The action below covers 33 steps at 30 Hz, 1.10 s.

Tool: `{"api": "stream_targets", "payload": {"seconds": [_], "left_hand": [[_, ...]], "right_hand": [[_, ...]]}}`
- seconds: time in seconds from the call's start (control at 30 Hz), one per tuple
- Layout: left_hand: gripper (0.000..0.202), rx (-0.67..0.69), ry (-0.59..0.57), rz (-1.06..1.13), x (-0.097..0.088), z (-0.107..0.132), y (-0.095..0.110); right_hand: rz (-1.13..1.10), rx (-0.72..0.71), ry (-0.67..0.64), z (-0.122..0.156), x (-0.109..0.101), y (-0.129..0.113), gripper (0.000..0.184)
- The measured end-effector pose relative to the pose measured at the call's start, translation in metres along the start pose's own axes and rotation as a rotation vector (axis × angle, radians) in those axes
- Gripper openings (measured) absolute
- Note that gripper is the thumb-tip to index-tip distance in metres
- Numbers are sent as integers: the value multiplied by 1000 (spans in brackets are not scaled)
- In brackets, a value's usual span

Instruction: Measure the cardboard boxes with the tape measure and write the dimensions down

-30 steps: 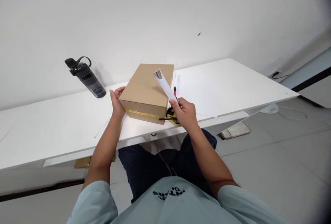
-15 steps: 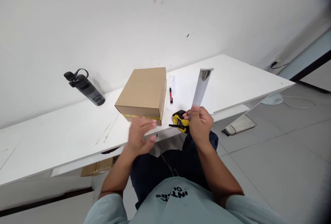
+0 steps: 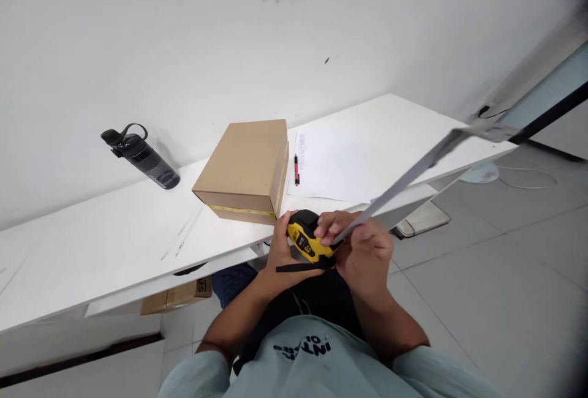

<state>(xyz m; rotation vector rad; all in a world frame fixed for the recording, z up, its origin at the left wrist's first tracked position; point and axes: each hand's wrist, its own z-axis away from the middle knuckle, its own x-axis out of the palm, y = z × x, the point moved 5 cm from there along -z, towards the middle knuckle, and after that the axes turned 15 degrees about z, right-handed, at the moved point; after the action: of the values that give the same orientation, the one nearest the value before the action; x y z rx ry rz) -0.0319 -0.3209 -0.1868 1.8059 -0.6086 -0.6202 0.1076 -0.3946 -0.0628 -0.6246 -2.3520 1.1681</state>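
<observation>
A yellow and black tape measure (image 3: 304,237) is held over my lap, just off the front edge of the desk. My left hand (image 3: 280,254) is wrapped around its case from the left, with a black wrist strap hanging below. My right hand (image 3: 367,251) grips the same tape measure where its blade comes out. The pulled-out blade (image 3: 399,187) slants up to the right, its metal hook end high over the desk's right part. Behind my hands sits a closed brown cardboard box (image 3: 243,162) with a yellow band along its lower side.
On the white desk (image 3: 114,232), a dark water bottle (image 3: 144,156) stands at the left against the wall. Right of the box lie a written sheet of paper (image 3: 335,168) and a red and black pen (image 3: 296,169). Another carton (image 3: 177,297) is under the desk.
My left hand has moved right from the box's front and taken hold of the tape measure case. The blade has swung from near upright to a rightward slant.
</observation>
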Motion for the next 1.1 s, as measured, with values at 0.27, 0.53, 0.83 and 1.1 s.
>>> {"api": "stream_targets", "payload": {"seconds": [0.27,0.53,0.83,1.1], "left_hand": [[127,109,116,-93,-18,12,22],[127,183,79,-315,-30,16,53],[133,295,120,-305,-31,14,90],[128,469,232,-424,-48,9,121]], "right_hand": [[373,-347,273,-41,-41,-16,75],[618,-610,363,-65,-81,-34,54],[655,-658,-142,-15,-34,-18,46],[535,-724,-248,2,-4,-16,66]]}}
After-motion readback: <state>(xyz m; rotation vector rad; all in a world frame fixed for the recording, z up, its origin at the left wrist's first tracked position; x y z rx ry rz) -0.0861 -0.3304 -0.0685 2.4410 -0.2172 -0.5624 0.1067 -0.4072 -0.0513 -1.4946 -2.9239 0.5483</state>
